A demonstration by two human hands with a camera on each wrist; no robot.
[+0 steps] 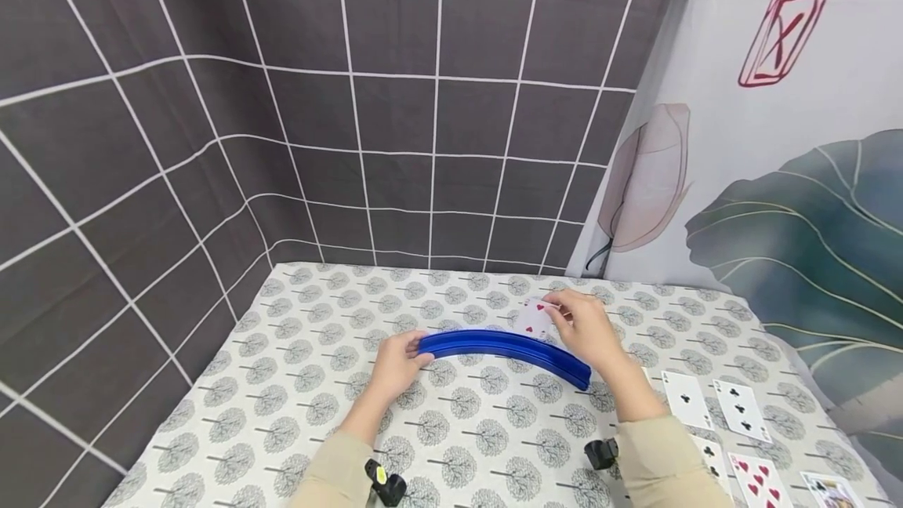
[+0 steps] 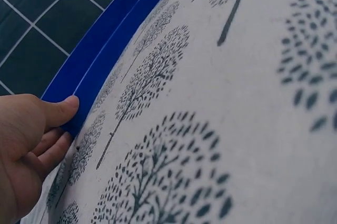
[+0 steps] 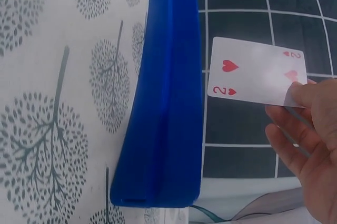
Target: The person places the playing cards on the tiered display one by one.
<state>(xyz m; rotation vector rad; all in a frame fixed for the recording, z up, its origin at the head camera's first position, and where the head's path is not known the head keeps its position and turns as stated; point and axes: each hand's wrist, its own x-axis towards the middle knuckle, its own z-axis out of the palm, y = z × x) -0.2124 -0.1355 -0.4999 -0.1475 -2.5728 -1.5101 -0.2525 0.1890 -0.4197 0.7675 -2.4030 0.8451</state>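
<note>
A curved blue card holder (image 1: pixel 508 343) lies across the patterned tablecloth. At its left end my left hand (image 1: pixel 397 367) grips it, the thumb on the near side, as the left wrist view also shows on the blue holder (image 2: pixel 113 40). My right hand (image 1: pixel 587 328) pinches a two of hearts (image 3: pixel 253 71) by one corner between thumb and fingers. In the head view the card (image 1: pixel 531 320) stands just above and behind the holder's middle-right part. Whether its lower edge touches the holder cannot be told from these views.
Face-up playing cards lie at the right front: a three of clubs (image 1: pixel 741 411), another club card (image 1: pixel 686 400), a heart card (image 1: pixel 758 483) and a face card (image 1: pixel 832 490). A dark grid-patterned curtain (image 1: pixel 395 116) hangs behind the table, with a painted white curtain (image 1: pixel 705 202) at right.
</note>
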